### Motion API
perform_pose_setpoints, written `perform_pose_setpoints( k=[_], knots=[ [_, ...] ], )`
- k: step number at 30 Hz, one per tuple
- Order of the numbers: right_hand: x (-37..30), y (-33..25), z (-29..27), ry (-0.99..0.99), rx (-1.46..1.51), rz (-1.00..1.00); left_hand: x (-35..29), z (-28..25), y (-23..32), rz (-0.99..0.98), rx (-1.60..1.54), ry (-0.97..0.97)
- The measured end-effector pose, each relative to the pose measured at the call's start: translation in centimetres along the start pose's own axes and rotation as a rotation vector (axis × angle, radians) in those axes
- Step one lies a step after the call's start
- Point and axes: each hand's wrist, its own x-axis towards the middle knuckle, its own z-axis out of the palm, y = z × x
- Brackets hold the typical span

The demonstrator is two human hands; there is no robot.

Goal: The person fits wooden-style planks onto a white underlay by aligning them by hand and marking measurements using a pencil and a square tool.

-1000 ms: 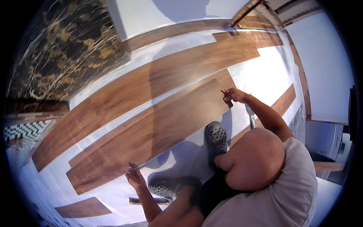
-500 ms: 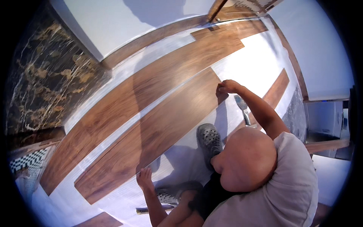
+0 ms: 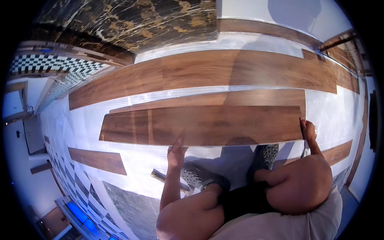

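Observation:
A long brown wooden plank point(image 3: 200, 126) lies on white underlay point(image 3: 120, 116), its far edge against another plank row point(image 3: 240, 98). My left hand point(image 3: 176, 153) holds the plank's near long edge at about its middle, fingers on the wood. At the plank's right end my right hand point(image 3: 308, 130) grips the short edge. I squat behind the plank, bare knees low in view, with grey perforated clogs point(image 3: 196, 178) on my feet.
A wider laid strip of planks point(image 3: 200, 74) runs along the far side, beyond it a dark marble slab point(image 3: 132, 20). A short plank piece point(image 3: 98, 160) lies left, another point(image 3: 338, 152) right. A tool handle point(image 3: 166, 179) rests by my left shoe. Checkered tiles point(image 3: 44, 66) are far left.
My head has turned, so the planks now run level across the view. The held plank has come down close against the neighbouring row. Both hands stay on the same edges.

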Motion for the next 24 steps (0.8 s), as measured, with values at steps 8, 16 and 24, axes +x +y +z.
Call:
perform_pose_setpoints(
  k=[8, 16, 24],
  knots=[
    [-6.8, -4.7, 3.7, -0.143, 0.066, -0.118, -7.2, -11.7, -1.5, 0.211, -0.299, 0.399],
    [-14.7, -18.5, 8.0, -0.431, -0.125, -0.501, -8.0, -23.0, 1.3, 0.395, -0.451, 0.604],
    [-13.6, -19.0, 9.5, -0.755, -0.245, -0.651, -9.7, -32.2, 0.1, 0.373, -0.503, 0.895]
  ],
)
